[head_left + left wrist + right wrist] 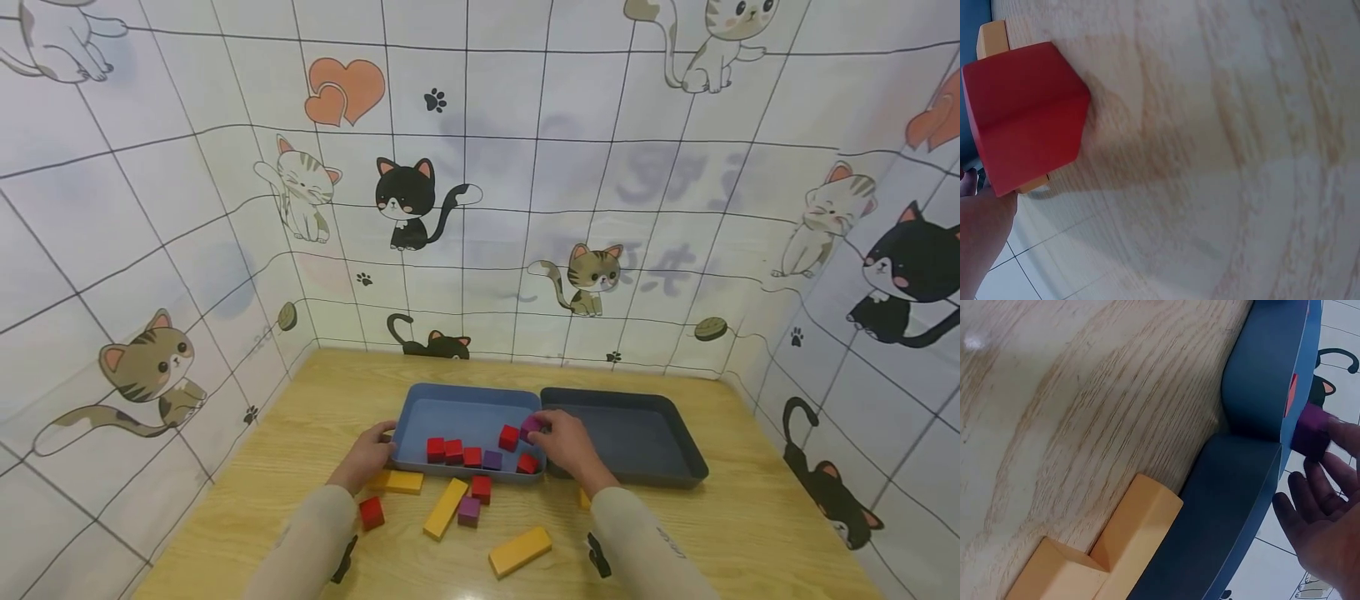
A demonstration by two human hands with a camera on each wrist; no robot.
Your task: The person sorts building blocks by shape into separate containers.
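My right hand (543,430) pinches a purple cube (531,427) over the right end of a light-blue tray (457,400). In the right wrist view the purple cube (1312,431) sits between my fingertips (1300,503) above the tray's rim (1266,375). Several red cubes (453,452) and one purple cube (492,459) lie inside that tray. My left hand (381,446) grips the tray's front-left corner. The left wrist view shows a red cube (1022,119) on the table close to the left hand's heel (979,237).
An empty dark tray (675,433) adjoins the light-blue one on the right. Loose on the wooden table lie yellow blocks (446,508), (520,551), (405,482), red cubes (371,512), (481,489) and a purple cube (468,511). Cat-patterned walls enclose three sides.
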